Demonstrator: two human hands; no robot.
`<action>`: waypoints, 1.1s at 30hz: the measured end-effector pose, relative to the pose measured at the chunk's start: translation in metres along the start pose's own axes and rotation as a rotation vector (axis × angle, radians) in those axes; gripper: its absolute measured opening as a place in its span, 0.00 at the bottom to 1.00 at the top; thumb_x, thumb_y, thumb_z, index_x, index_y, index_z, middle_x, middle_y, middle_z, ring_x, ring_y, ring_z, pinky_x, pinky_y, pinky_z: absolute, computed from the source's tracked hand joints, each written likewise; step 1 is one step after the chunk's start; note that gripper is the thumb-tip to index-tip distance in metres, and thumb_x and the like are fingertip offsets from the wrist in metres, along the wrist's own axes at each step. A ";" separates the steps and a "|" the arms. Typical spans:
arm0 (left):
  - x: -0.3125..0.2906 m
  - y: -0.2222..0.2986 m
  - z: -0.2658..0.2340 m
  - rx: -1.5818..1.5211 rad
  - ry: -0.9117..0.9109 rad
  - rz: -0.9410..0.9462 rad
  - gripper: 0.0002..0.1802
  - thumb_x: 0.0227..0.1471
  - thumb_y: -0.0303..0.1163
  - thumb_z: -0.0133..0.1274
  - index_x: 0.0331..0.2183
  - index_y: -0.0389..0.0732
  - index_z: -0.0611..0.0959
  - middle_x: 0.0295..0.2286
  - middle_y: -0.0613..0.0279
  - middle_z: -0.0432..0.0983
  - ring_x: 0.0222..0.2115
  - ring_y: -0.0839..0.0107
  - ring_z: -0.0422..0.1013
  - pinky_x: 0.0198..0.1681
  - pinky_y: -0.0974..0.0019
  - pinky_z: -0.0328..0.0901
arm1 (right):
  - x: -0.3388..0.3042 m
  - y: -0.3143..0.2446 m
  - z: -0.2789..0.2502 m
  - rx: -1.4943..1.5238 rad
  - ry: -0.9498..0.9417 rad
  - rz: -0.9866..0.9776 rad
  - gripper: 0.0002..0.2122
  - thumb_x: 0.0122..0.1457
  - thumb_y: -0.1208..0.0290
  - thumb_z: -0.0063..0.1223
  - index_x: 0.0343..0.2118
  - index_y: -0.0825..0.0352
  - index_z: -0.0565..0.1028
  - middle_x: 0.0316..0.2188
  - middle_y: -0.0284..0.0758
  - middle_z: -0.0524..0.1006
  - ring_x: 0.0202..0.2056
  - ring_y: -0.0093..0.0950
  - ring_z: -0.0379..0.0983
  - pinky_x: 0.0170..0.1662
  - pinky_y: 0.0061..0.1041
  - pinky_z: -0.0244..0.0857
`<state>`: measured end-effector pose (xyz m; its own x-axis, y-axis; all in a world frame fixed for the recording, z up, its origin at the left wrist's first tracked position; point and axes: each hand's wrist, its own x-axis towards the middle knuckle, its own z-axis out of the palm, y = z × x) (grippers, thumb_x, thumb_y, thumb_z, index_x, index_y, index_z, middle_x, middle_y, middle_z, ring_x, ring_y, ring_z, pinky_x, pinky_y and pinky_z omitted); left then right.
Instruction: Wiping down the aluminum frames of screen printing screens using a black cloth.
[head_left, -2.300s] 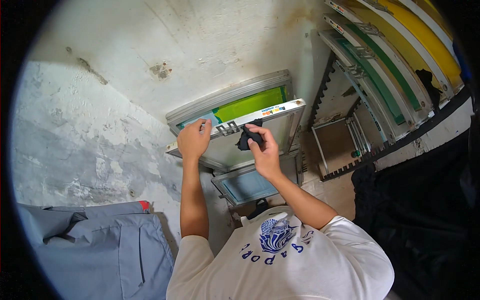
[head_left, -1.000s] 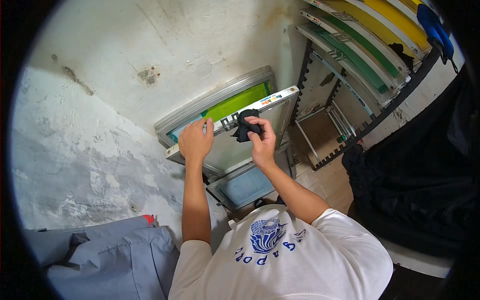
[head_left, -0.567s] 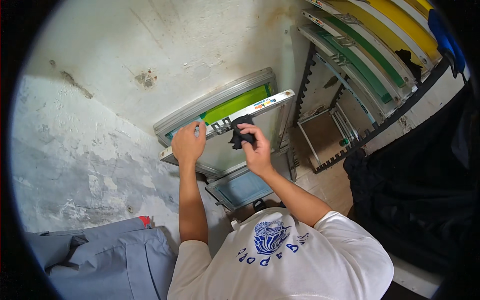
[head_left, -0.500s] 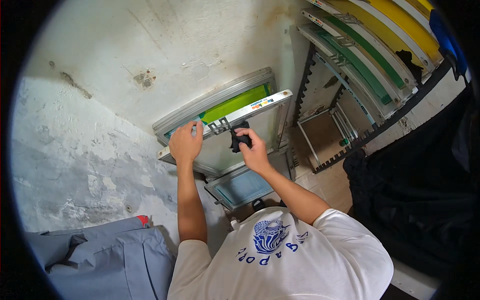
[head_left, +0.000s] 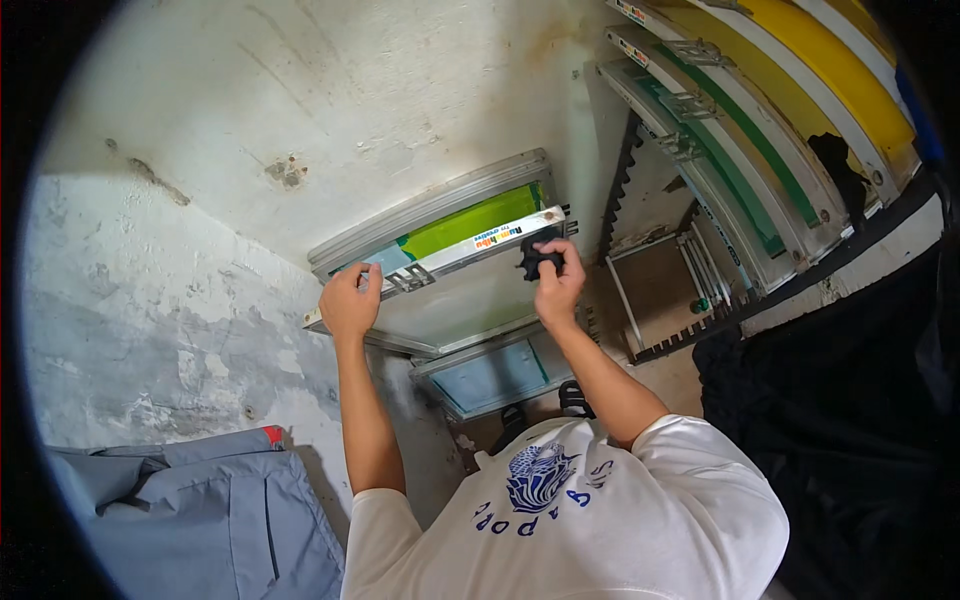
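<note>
A metal screen-printing frame (head_left: 452,262) with pale mesh leans upright in front of me, a small metal clip (head_left: 409,277) on its top bar. My left hand (head_left: 348,303) grips that bar near its left end, thumb and fingers over the edge. In my right hand (head_left: 560,292) is a bunched black cloth (head_left: 538,255), pinched between thumb and fingers against the right end of the bar. Behind this frame stands another one with bright green mesh (head_left: 468,220). Lower down, nearer my feet, a frame with light blue mesh (head_left: 490,376) leans.
A black notched rack (head_left: 690,345) on the right holds several frames with green and yellow mesh (head_left: 840,65). Grey folded cloth (head_left: 200,520) lies at the lower left beside a worn wall (head_left: 190,330). Black fabric (head_left: 820,400) hangs at the right.
My right hand has moved to the right along the top bar with the black cloth. My left hand and the frame have shifted slightly left.
</note>
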<state>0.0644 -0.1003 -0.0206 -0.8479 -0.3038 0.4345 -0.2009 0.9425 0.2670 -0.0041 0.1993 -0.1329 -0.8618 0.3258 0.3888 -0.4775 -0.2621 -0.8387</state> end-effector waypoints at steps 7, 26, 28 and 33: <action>-0.002 -0.018 -0.005 0.025 0.048 -0.019 0.18 0.59 0.50 0.58 0.29 0.46 0.88 0.23 0.57 0.79 0.29 0.51 0.76 0.32 0.50 0.68 | -0.006 -0.013 -0.006 -0.053 -0.049 0.067 0.08 0.54 0.84 0.45 0.35 0.70 0.75 0.38 0.39 0.82 0.43 0.30 0.78 0.52 0.29 0.70; -0.006 -0.025 -0.014 0.050 0.041 -0.056 0.19 0.58 0.50 0.59 0.27 0.45 0.86 0.23 0.57 0.78 0.27 0.51 0.75 0.31 0.50 0.67 | 0.034 -0.085 0.012 0.095 -0.125 0.053 0.11 0.57 0.86 0.46 0.41 0.69 0.76 0.43 0.38 0.81 0.46 0.29 0.78 0.55 0.27 0.69; -0.007 -0.025 -0.012 0.050 0.046 -0.062 0.18 0.57 0.50 0.59 0.27 0.45 0.86 0.22 0.57 0.78 0.27 0.51 0.76 0.31 0.50 0.67 | 0.044 -0.109 0.021 0.181 -0.167 0.023 0.14 0.59 0.86 0.47 0.47 0.69 0.75 0.47 0.37 0.80 0.48 0.27 0.77 0.56 0.26 0.69; -0.009 -0.012 -0.011 0.052 0.052 -0.072 0.18 0.57 0.49 0.60 0.27 0.45 0.87 0.21 0.57 0.79 0.27 0.51 0.76 0.31 0.50 0.68 | 0.033 -0.078 -0.001 -0.142 -0.308 0.257 0.21 0.61 0.85 0.47 0.58 0.69 0.74 0.52 0.39 0.80 0.52 0.26 0.76 0.58 0.26 0.68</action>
<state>0.0797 -0.1106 -0.0182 -0.8039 -0.3769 0.4600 -0.2872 0.9234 0.2548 0.0055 0.2315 -0.0549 -0.9709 -0.0257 0.2383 -0.2310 -0.1648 -0.9589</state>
